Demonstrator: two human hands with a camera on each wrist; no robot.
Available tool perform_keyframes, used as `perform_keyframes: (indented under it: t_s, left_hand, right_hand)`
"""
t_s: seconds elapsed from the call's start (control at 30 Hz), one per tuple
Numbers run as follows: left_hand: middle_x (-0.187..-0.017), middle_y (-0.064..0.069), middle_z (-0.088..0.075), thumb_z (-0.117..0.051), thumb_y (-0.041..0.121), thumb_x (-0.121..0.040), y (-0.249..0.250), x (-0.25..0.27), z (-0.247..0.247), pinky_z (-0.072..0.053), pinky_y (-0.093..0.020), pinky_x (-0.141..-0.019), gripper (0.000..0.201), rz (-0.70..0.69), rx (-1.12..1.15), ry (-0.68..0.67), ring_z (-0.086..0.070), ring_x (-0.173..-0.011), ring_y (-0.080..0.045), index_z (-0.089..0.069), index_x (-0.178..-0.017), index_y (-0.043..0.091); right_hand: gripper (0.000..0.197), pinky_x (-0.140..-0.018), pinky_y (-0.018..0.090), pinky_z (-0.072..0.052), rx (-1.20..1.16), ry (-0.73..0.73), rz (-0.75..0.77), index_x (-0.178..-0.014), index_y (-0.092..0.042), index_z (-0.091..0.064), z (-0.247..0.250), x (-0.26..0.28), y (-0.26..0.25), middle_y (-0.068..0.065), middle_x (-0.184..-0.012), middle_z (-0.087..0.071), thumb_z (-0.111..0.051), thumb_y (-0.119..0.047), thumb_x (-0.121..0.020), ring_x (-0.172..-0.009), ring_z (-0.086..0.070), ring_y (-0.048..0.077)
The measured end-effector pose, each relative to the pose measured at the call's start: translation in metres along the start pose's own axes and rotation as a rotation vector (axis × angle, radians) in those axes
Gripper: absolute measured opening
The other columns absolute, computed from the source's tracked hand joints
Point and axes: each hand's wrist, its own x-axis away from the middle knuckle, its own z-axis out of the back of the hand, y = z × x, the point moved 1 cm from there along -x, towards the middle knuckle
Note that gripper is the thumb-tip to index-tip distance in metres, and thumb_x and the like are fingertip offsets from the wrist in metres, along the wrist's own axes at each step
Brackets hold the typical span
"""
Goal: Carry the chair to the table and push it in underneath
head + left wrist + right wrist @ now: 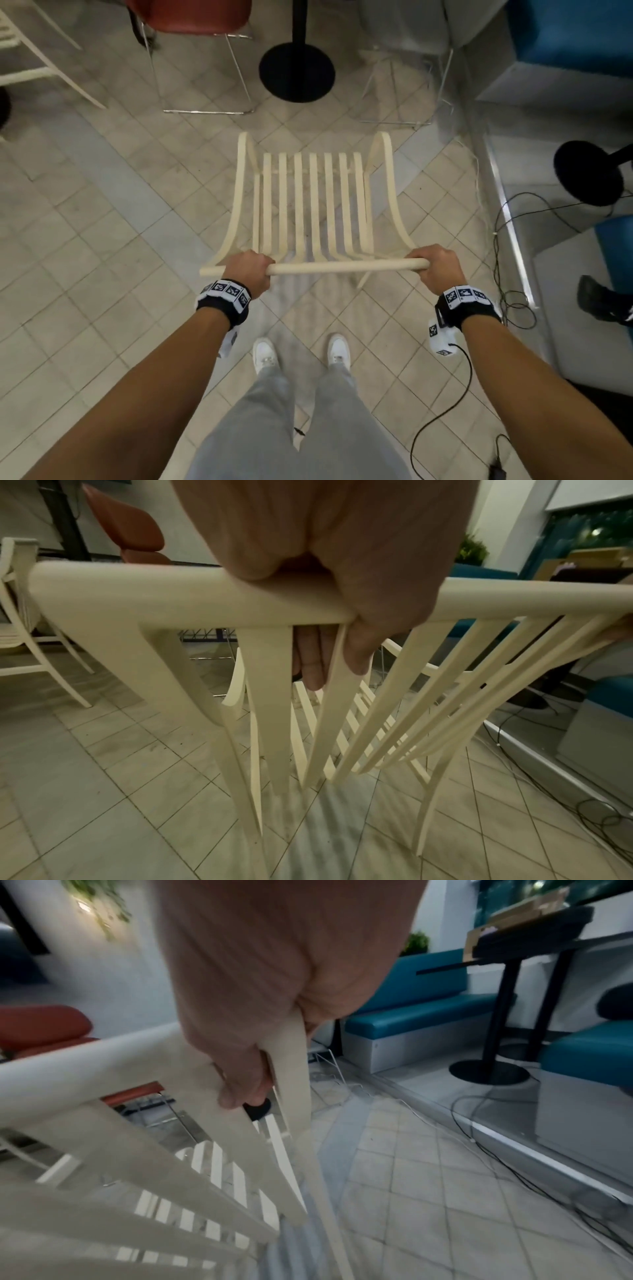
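Overhead, both forearms are seen stretched forward and down, with marker-covered bands worn on the wrists. The left hand is wrapped over the left part of the top rail of a cream slatted chair, knuckles up and fingers curled round the rail. The right hand is closed round the rail's right end in the same manner. The chair is held in front of the person's white shoes, its seat slats pointing away toward the black round table base.

From the left wrist view, fingertips are shown reaching down behind the rail between two back slats, a detail hidden overhead. From the right wrist view, which is blurred, the right hand's fingers are seen curled under the rail just beside the chair's right upright. Whether the chair legs touch the floor cannot be told.

Pale square tiles are laid diagonally across the floor. A red chair on a wire frame is placed left of the table base, another cream chair stands at far left, and teal benches with black cables are found at the right.
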Motion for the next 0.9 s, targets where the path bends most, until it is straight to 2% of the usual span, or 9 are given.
perform_keyframes:
  t_s: [0.13, 0.23, 0.33, 0.43, 0.53, 0.63, 0.7, 0.8, 0.9]
  left_hand:
    - [-0.072, 0.004, -0.058, -0.057, 0.023, -0.082, 0.006, -0.002, 0.001, -0.044, -0.032, -0.062, 0.018, -0.015, -0.078, -0.011, -0.053, -0.066, -0.022, -0.071, -0.092, 0.028]
    - [-0.073, 0.001, -0.062, -0.056, 0.022, -0.082, 0.003, -0.005, 0.000, -0.043, -0.032, -0.062, 0.019, -0.005, -0.066, -0.011, -0.052, -0.066, -0.022, -0.071, -0.092, 0.025]
    - [-0.071, 0.005, -0.058, -0.057, 0.023, -0.082, 0.001, -0.004, -0.001, -0.043, -0.031, -0.061, 0.021, 0.015, 0.025, 0.006, -0.054, -0.066, -0.021, -0.073, -0.095, 0.026]
    - [-0.074, 0.006, -0.065, -0.059, 0.040, -0.084, -0.005, 0.002, -0.009, -0.048, -0.030, -0.063, 0.024, 0.035, 0.141, 0.067, -0.060, -0.069, -0.019, -0.072, -0.103, 0.032]
    - [-0.079, 0.006, -0.072, -0.055, 0.068, -0.080, -0.012, 0.013, -0.018, -0.054, -0.033, -0.065, 0.043, -0.022, 0.234, 0.200, -0.066, -0.071, -0.018, -0.071, -0.101, 0.035]
    - [-0.077, 0.005, -0.073, -0.054, 0.074, -0.077, -0.014, 0.020, -0.020, -0.051, -0.031, -0.064, 0.049, -0.071, 0.354, 0.297, -0.065, -0.068, -0.017, -0.072, -0.098, 0.033]
    - [-0.075, 0.006, -0.073, -0.049, 0.076, -0.077, -0.014, 0.020, -0.021, -0.046, -0.030, -0.068, 0.053, -0.084, 0.362, 0.342, -0.064, -0.067, -0.016, -0.073, -0.096, 0.032]
    - [-0.076, 0.006, -0.074, -0.045, 0.076, -0.079, -0.017, 0.016, -0.026, -0.041, -0.031, -0.076, 0.056, -0.097, 0.350, 0.393, -0.065, -0.068, -0.018, -0.074, -0.096, 0.031]
    - [-0.076, 0.007, -0.074, -0.043, 0.077, -0.080, -0.022, 0.010, -0.025, -0.044, -0.035, -0.081, 0.058, -0.112, 0.349, 0.397, -0.065, -0.069, -0.017, -0.073, -0.097, 0.031]
  right_hand:
    - [0.026, -0.065, 0.023, -0.044, 0.033, -0.043, -0.033, -0.089, -0.029, -0.079, -0.016, -0.001, 0.008, -0.001, -0.082, -0.077, -0.075, -0.006, -0.077, -0.067, -0.063, 0.017]
    - [0.025, -0.063, 0.026, -0.046, 0.079, -0.037, -0.075, -0.091, -0.028, -0.079, -0.016, -0.007, 0.005, 0.001, -0.082, -0.076, -0.074, -0.008, -0.078, -0.065, -0.058, 0.017]
    - [0.020, -0.069, 0.035, -0.057, 0.179, -0.070, -0.134, -0.094, -0.026, -0.079, -0.014, -0.006, -0.009, 0.006, -0.086, -0.074, -0.075, -0.017, -0.077, -0.078, -0.069, 0.028]
    - [0.021, -0.082, 0.039, -0.054, 0.247, -0.056, -0.012, -0.102, -0.021, -0.075, -0.021, 0.004, -0.042, 0.008, -0.093, -0.074, -0.072, -0.027, -0.081, -0.089, -0.068, 0.032]
    - [0.042, -0.097, 0.045, -0.044, 0.186, -0.029, 0.136, -0.111, -0.019, -0.069, -0.044, 0.021, -0.080, 0.003, -0.103, -0.071, -0.062, -0.052, -0.086, -0.098, -0.063, 0.029]
    - [0.074, -0.100, 0.047, -0.041, 0.146, -0.005, 0.183, -0.113, -0.020, -0.065, -0.068, 0.030, -0.112, 0.003, -0.104, -0.067, -0.030, -0.079, -0.086, -0.099, -0.058, 0.028]
    - [0.085, -0.096, 0.045, -0.041, 0.163, 0.008, 0.185, -0.111, -0.019, -0.064, -0.073, 0.029, -0.126, 0.005, -0.102, -0.065, -0.012, -0.081, -0.086, -0.096, -0.055, 0.028]
    - [0.087, -0.089, 0.042, -0.041, 0.164, 0.026, 0.187, -0.109, -0.018, -0.065, -0.074, 0.024, -0.127, 0.004, -0.101, -0.062, -0.011, -0.082, -0.085, -0.094, -0.053, 0.026]
    - [0.092, -0.090, 0.042, -0.039, 0.125, 0.024, 0.198, -0.108, -0.018, -0.066, -0.073, 0.014, -0.127, 0.003, -0.103, -0.061, -0.009, -0.085, -0.081, -0.097, -0.052, 0.026]
